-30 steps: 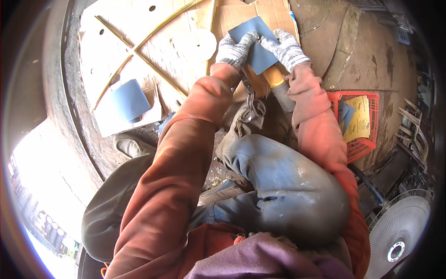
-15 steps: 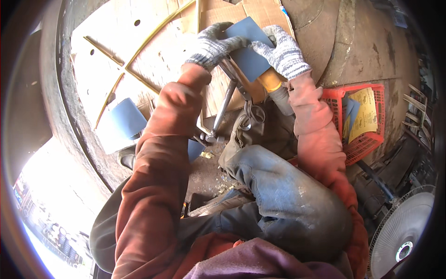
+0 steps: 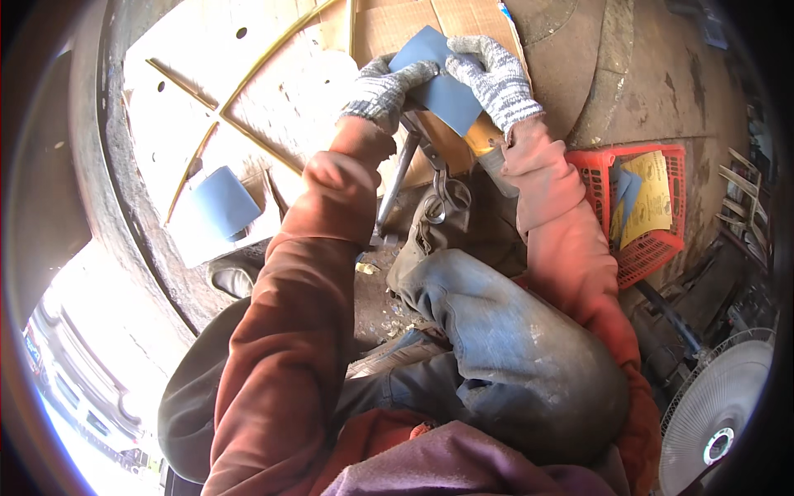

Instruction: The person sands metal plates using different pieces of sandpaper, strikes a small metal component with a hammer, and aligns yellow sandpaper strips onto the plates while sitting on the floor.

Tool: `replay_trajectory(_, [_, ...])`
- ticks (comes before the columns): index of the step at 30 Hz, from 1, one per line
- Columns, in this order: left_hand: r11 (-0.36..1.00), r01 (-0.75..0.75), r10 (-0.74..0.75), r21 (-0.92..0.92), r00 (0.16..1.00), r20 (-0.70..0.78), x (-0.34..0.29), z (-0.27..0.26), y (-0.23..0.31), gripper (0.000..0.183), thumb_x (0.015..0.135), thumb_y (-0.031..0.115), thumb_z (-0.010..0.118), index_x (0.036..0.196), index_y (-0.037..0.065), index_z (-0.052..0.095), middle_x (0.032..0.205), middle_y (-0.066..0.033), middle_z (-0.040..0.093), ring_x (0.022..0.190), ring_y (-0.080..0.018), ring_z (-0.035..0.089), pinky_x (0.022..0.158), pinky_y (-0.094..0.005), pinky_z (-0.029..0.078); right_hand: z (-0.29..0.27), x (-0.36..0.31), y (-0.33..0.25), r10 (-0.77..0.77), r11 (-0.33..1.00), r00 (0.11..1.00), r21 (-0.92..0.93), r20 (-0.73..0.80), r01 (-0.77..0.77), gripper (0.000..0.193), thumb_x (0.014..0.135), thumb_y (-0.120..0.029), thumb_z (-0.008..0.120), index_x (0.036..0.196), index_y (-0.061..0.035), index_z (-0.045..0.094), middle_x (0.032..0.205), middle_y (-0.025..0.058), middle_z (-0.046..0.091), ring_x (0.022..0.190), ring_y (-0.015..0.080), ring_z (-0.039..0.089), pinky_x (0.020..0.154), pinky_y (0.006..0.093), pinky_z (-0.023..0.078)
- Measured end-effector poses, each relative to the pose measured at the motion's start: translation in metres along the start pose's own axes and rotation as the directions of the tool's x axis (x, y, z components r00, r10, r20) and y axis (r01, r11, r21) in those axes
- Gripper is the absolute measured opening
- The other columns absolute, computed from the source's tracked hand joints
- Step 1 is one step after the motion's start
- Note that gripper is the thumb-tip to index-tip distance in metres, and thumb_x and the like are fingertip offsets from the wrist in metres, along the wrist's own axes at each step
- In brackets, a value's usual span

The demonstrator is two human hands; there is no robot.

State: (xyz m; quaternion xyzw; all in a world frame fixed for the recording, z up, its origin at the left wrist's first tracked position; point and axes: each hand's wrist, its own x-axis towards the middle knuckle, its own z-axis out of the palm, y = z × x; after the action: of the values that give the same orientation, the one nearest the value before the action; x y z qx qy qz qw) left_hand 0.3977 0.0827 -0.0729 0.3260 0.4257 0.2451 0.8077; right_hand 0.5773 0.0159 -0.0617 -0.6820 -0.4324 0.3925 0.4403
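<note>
A blue-grey sheet that looks like sandpaper (image 3: 451,95) is held tilted above a piece of brown cardboard. My left hand (image 3: 385,87), in a grey-and-white knit glove, grips its left edge, thumb on top and fingers mostly hidden beneath. On the upper right edge, my right hand (image 3: 492,74), gloved alike, pinches the sheet between thumb and fingers. Just below lie a hammer (image 3: 399,178) and metal shears (image 3: 438,178) with looped handles. A yellow-and-grey cylindrical thing (image 3: 488,153) lies partly under the sheet and my right wrist.
A white board (image 3: 289,91) with yellow strips lies at the left. Another blue sheet (image 3: 225,202) rests near its lower edge. To the right, a red plastic basket (image 3: 678,190) holds blue and yellow-brown sheets. A fan (image 3: 719,405) stands at the lower right.
Both hands stay on the sheet, which has shifted slightly up and left. My right hand has moved up along its edge, and my left forearm has swung to the right.
</note>
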Motion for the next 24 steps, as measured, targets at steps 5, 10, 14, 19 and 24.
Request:
replay_trajectory(5, [0.995,-0.025,0.031,0.093,0.997,-0.066,0.002,0.005,0.004,0.042,0.083,0.013,0.076,0.116,-0.005,0.060,0.101,-0.0132,0.069,0.092,-0.0221,0.068,0.081,-0.0331,0.056,-0.002,-0.008,-0.008,-0.114,0.960,0.989,-0.267,-0.094,0.085,0.050,0.081,-0.020,0.078,0.123,-0.0049,0.058,0.115,0.0130,0.066,0.104,0.0241,0.065,0.091,0.0343,0.051])
replay_trajectory(10, [0.654,-0.397,0.519,0.644,0.855,0.000,-0.014,0.007,0.014,0.033,0.088,0.018,0.071,0.114,-0.001,0.064,0.099,-0.0104,0.071,0.087,-0.0184,0.069,0.083,-0.0301,0.054,-0.005,-0.013,-0.024,-0.110,0.870,0.993,-0.489,-0.053,0.070,0.049,0.081,-0.022,0.077,0.123,-0.0025,0.059,0.117,0.0193,0.066,0.108,0.0292,0.064,0.094,0.0368,0.050])
replay_trajectory(14, [0.651,-0.413,0.522,0.637,0.853,0.021,-0.023,0.017,0.025,0.033,0.084,0.021,0.075,0.107,-0.001,0.067,0.091,-0.0104,0.073,0.085,-0.0190,0.069,0.080,-0.0301,0.054,-0.009,-0.015,-0.013,-0.191,0.911,0.970,-0.396,-0.150,0.118,0.038,0.083,-0.017,0.072,0.117,-0.0018,0.063,0.111,0.0186,0.068,0.102,0.0292,0.067,0.089,0.0363,0.053])
replay_trajectory(19, [0.804,-0.105,0.214,0.586,0.970,-0.119,-0.020,0.011,0.029,0.053,0.071,0.028,0.084,0.106,-0.007,0.064,0.092,-0.0166,0.072,0.084,-0.0231,0.070,0.076,-0.0319,0.055,-0.008,-0.013,-0.012,-0.195,0.904,0.977,-0.404,-0.090,0.144,0.041,0.084,-0.021,0.071,0.120,-0.0029,0.061,0.112,0.0178,0.068,0.104,0.0313,0.066,0.091,0.0375,0.052])
replay_trajectory(24, [0.835,0.054,0.034,0.547,0.988,-0.149,-0.036,0.027,0.049,0.059,0.071,0.033,0.084,0.108,-0.008,0.063,0.093,-0.0159,0.071,0.082,-0.0209,0.070,0.073,-0.0300,0.056,-0.012,-0.003,-0.038,-0.176,0.775,0.984,-0.622,-0.037,0.116,0.058,0.080,-0.036,0.076,0.124,-0.0029,0.058,0.119,0.0208,0.064,0.113,0.0335,0.061,0.096,0.0396,0.048])
